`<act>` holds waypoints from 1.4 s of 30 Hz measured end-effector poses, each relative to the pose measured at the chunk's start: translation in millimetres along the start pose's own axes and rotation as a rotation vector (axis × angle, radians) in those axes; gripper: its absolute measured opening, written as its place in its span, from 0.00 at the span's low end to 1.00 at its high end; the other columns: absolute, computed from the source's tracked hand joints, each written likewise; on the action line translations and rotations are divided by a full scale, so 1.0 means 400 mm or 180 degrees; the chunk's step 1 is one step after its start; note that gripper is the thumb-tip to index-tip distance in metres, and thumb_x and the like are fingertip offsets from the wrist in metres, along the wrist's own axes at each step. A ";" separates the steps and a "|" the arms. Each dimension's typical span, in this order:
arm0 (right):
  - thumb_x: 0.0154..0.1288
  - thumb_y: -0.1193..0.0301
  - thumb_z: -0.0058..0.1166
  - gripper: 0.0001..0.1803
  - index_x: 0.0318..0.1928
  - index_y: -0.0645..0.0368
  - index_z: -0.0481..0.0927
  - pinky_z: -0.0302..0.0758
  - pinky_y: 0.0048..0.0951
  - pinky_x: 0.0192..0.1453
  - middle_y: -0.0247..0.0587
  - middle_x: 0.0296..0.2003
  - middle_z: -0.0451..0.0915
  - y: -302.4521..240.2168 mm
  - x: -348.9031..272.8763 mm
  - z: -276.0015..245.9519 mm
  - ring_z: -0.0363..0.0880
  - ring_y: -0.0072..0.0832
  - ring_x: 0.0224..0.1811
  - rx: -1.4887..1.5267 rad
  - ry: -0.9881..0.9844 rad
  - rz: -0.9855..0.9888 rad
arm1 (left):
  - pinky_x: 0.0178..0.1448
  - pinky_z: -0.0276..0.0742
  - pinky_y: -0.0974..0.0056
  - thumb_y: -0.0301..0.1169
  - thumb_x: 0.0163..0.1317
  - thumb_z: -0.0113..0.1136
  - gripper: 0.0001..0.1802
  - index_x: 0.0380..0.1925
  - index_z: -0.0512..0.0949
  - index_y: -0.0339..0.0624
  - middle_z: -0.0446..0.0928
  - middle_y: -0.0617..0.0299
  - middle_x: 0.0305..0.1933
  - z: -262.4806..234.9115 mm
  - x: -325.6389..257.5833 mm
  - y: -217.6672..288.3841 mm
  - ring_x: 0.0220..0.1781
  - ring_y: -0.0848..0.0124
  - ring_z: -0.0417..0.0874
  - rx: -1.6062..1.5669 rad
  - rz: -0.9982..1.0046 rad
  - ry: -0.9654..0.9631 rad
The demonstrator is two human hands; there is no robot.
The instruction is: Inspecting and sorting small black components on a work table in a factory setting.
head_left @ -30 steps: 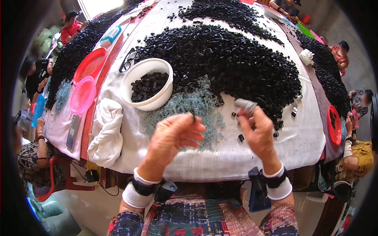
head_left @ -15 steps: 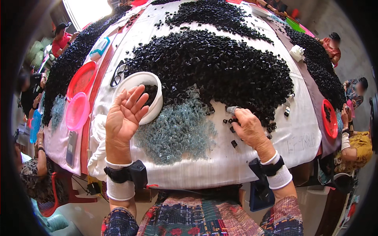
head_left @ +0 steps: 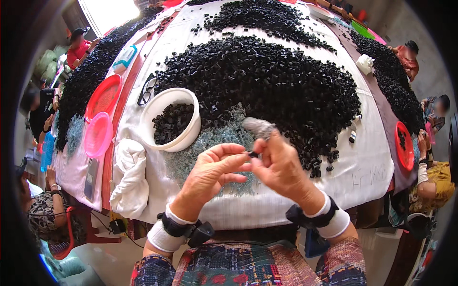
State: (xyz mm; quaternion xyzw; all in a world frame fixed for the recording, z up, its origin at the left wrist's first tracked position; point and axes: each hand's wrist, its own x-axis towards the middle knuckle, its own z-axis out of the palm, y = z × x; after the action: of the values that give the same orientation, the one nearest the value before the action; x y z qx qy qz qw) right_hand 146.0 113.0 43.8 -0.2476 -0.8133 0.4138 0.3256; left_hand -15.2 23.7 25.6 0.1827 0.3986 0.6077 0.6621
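Observation:
My left hand (head_left: 208, 172) and my right hand (head_left: 282, 168) meet over the near middle of the table, fingertips pinched together at one small black piece (head_left: 253, 154). Whether anything else is between the fingers cannot be seen. A grey cover (head_left: 259, 126) wraps a raised finger of my right hand and is blurred by motion. Below and behind the hands lies a spread of small pale blue-grey coil-like pieces (head_left: 212, 138). Beyond it rises a large heap of small black pieces (head_left: 257, 78). A white bowl (head_left: 194, 131), partly filled with black pieces, stands left of the heap.
A white cloth (head_left: 130, 183) lies crumpled at the left, near a phone (head_left: 91, 178), a pink basin (head_left: 98, 135) and a red basin (head_left: 103, 97). Glasses (head_left: 147, 89) rest behind the bowl. Other people sit along both sides, with a red tray (head_left: 404, 145) at the right.
My left hand has come from beside the bowl toward the middle, its open fingers now pinched. My right hand has moved left from the heap's near edge to meet it.

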 end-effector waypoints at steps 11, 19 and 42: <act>0.55 0.83 0.51 0.13 0.43 0.64 0.75 0.76 0.36 0.40 0.48 0.31 0.77 0.154 -0.013 -0.028 0.79 0.41 0.35 -0.0883 -0.0625 -0.0440 | 0.36 0.85 0.68 0.29 0.67 0.55 0.14 0.49 0.76 0.33 0.81 0.54 0.41 -0.025 -0.004 -0.016 0.36 0.71 0.85 -0.0196 0.0152 0.0228; 0.53 0.84 0.51 0.14 0.42 0.66 0.75 0.75 0.36 0.42 0.48 0.34 0.76 0.173 -0.054 -0.095 0.76 0.43 0.38 -0.1387 -0.0257 -0.0526 | 0.35 0.83 0.69 0.24 0.63 0.58 0.15 0.50 0.75 0.34 0.81 0.54 0.41 -0.065 -0.023 -0.024 0.37 0.72 0.84 -0.0018 -0.0037 0.0379; 0.52 0.82 0.52 0.14 0.42 0.63 0.74 0.76 0.31 0.36 0.41 0.32 0.76 0.175 -0.025 -0.056 0.77 0.33 0.34 -0.2255 -0.0454 -0.0799 | 0.37 0.83 0.69 0.26 0.62 0.61 0.12 0.44 0.76 0.35 0.81 0.51 0.40 -0.056 -0.031 -0.038 0.36 0.69 0.84 -0.0191 -0.0168 0.0021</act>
State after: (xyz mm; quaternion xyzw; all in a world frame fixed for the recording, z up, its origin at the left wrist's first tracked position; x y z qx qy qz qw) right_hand 178.2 155.2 -8.0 -0.2139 -0.9505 0.0801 0.2105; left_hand -21.2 3.4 4.6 0.1502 0.3870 0.6023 0.6818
